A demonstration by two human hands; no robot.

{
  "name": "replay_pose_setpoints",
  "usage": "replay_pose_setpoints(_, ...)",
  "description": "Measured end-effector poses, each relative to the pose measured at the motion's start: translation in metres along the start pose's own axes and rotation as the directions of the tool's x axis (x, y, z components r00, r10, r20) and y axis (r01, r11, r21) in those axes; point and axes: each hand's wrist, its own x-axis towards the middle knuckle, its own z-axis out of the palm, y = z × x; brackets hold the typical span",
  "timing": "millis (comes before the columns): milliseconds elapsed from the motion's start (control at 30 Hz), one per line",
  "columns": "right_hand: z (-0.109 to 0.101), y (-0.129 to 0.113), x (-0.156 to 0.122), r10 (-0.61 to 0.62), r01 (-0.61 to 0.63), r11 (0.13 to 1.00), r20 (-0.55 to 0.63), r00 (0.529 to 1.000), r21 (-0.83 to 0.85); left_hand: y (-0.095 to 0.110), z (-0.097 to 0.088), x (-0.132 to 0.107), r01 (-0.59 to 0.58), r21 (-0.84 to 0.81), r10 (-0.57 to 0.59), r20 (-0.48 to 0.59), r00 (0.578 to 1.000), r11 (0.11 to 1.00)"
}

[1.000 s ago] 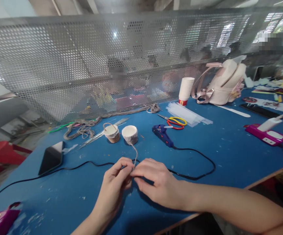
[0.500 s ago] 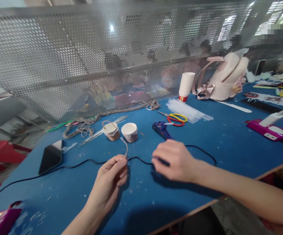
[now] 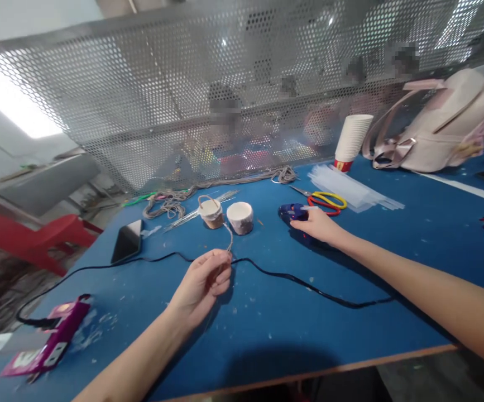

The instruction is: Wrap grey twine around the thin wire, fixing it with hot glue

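My left hand (image 3: 208,276) is closed in a pinch on a short piece of grey twine (image 3: 231,240), whose free end points up toward two small cups. One white-and-brown cup (image 3: 211,214) has a thin looped handle. The other small white cup (image 3: 240,218) stands just right of it, without a handle. Farther right, my right hand (image 3: 319,224) is closed around a dark blue glue gun (image 3: 291,213) on the table, hiding part of its body. Beyond that hand lie scissors (image 3: 327,200) with red and yellow handles.
A black cable (image 3: 283,275) crosses the blue table (image 3: 267,324). Around it are a phone (image 3: 127,241), a purple power strip (image 3: 57,340), clear glue sticks (image 3: 353,190), stacked paper cups (image 3: 354,139), a pink backpack (image 3: 438,134) and grey cord (image 3: 168,205). A perforated metal screen (image 3: 175,100) stands behind.
My right hand has moved away from me and taken hold of the glue gun. My left hand still pinches the twine. The view has shifted left, showing more of the purple power strip.
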Motion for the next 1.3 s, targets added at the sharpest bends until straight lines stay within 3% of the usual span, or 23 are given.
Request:
replay_pose_setpoints(167, 0.002, -0.014, -0.013, -0.036, 0.046, 0.995, -0.11, 0.993, 0.088, -0.004, -0.002, -0.001, -0.003, 0.038, 0.003, -0.003, 1.0, 0.999)
replay_pose_setpoints(267, -0.001, -0.033, -0.039, -0.071, 0.119, 0.943, -0.162, 0.984, 0.31, -0.004, -0.002, -0.002, -0.021, 0.058, 0.023, -0.018, 1.0, 0.998)
replay_pose_setpoints(400, 0.002, -0.057, -0.08, -0.038, -0.026, 0.902, 0.14, 0.989, 0.431, -0.007, 0.0, -0.002, -0.078, 0.065, 0.081, -0.047, 0.996, 0.995)
replay_pose_setpoints(500, 0.01, -0.063, -0.097, -0.041, -0.075, 0.907, 0.265, 0.963, 0.415, -0.012, 0.002, -0.003, -0.101, 0.079, 0.105, -0.052, 0.993, 0.992)
replay_pose_setpoints(700, 0.022, -0.058, -0.105, -0.175, 0.057, 0.915, 0.266, 0.948, 0.4, -0.018, 0.012, -0.011, -0.197, 0.131, 0.204, -0.042, 0.978, 0.972)
replay_pose_setpoints(900, 0.022, -0.059, -0.108, -0.172, 0.069, 0.93, 0.262, 0.95, 0.36, -0.02, 0.018, -0.013, -0.234, 0.16, 0.245, -0.052, 0.968, 0.959)
replay_pose_setpoints(1300, 0.025, -0.063, -0.106, -0.127, 0.041, 0.951, 0.267, 0.955, 0.306, -0.027, 0.012, -0.008, -0.23, 0.197, 0.242, -0.042, 0.969, 0.953)
